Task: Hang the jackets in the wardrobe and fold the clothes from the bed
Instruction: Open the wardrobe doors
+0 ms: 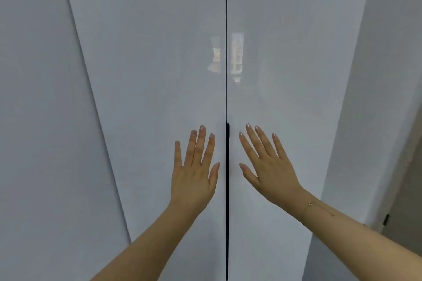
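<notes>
1. The wardrobe (159, 75) fills almost the whole view. It is big, pale and shiny. It looks hard and smooth, so flat hands would likely slip on it. Both doors are closed.

2. The left door (148, 52) and the right door (285, 52) meet in the middle at a thin dark gap (226, 29). They look tall and stiff. I think they swing easily once pulled.

3. The left hand (194, 178) is spread flat, fingers wide, against or very close to the left door, just beside the gap. It holds nothing.

4. The right hand (267, 169) is the same on the right door: flat, fingers wide, holding nothing. A thin bracelet (319, 207) sits on that wrist.

5. The handle (227, 189) is a dark strip that runs down between the two hands. This is the best place to hold. Fingertips could hook into the edge there and pull.

6. The jackets, the clothes and the bed cannot be seen here. Jackets are probably soft and floppy, so holding them by the collar or shoulders should work well.
</notes>
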Available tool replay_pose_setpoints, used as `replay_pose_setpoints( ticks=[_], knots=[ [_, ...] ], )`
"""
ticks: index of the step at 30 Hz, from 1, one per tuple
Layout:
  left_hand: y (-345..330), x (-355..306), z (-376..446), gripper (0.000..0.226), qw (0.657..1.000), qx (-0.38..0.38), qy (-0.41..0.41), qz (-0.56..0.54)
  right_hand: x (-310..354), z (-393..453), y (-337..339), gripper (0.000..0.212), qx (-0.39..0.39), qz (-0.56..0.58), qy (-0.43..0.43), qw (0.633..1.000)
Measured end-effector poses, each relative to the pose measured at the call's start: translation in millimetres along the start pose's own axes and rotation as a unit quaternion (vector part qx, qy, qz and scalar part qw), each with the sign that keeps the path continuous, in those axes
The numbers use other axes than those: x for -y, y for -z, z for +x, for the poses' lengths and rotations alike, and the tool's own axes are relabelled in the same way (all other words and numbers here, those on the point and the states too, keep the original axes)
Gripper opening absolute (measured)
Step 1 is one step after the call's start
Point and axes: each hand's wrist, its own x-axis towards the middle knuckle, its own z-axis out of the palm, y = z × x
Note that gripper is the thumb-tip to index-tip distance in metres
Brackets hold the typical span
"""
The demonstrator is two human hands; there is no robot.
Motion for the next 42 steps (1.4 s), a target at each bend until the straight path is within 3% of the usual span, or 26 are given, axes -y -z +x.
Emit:
replay_pose_setpoints(
  ticks=[5,8,13,17,20,22,24,27,31,34,42],
  knots=[
    [-63.1,5.0,20.1,0.069,1.000,-0.002,0.018,0.019,-29.4,36.6,-51.3,0.059,-0.012,0.060,-0.035,0.997],
    [-99.5,12.8,30.3,0.072,1.000,0.009,0.013,0.027,-36.5,58.5,-80.0,0.046,-0.054,0.083,-0.029,0.995],
    [-149.6,23.3,48.0,0.073,0.999,0.020,0.027,0.018,-35.5,97.0,-108.4,0.022,-0.040,0.156,-0.054,0.986],
    [-173.3,24.4,54.0,0.071,0.998,0.037,0.048,-0.016,-34.0,120.7,-122.5,0.024,0.006,0.273,-0.156,0.949],
    [-172.4,22.2,54.9,0.066,0.996,0.028,0.047,-0.065,-33.5,125.7,-128.7,0.029,0.010,0.321,-0.146,0.936],
    [-166.4,18.9,51.8,0.058,0.987,0.005,0.032,-0.157,-37.1,126.6,-127.8,0.030,0.016,0.348,-0.135,0.927],
    [-156.8,12.2,45.4,0.051,0.959,-0.001,0.043,-0.279,-40.4,125.3,-126.4,0.029,0.018,0.365,-0.126,0.922],
    [-137.0,-2.3,40.6,0.038,0.873,0.042,0.145,-0.464,-40.1,118.4,-121.8,0.027,0.017,0.382,-0.119,0.916],
    [-121.4,-18.8,45.6,0.034,0.799,0.103,0.243,-0.541,-41.2,105.9,-110.0,0.023,0.032,0.405,-0.103,0.908],
    [-107.9,-37.5,49.1,0.031,0.721,0.143,0.303,-0.606,-43.8,90.4,-94.2,0.020,0.041,0.430,-0.078,0.898],
    [-63.0,-90.3,21.4,0.033,0.652,0.134,0.365,-0.651,-51.9,22.7,-48.7,0.020,0.028,0.499,-0.038,0.865]
  ],
)
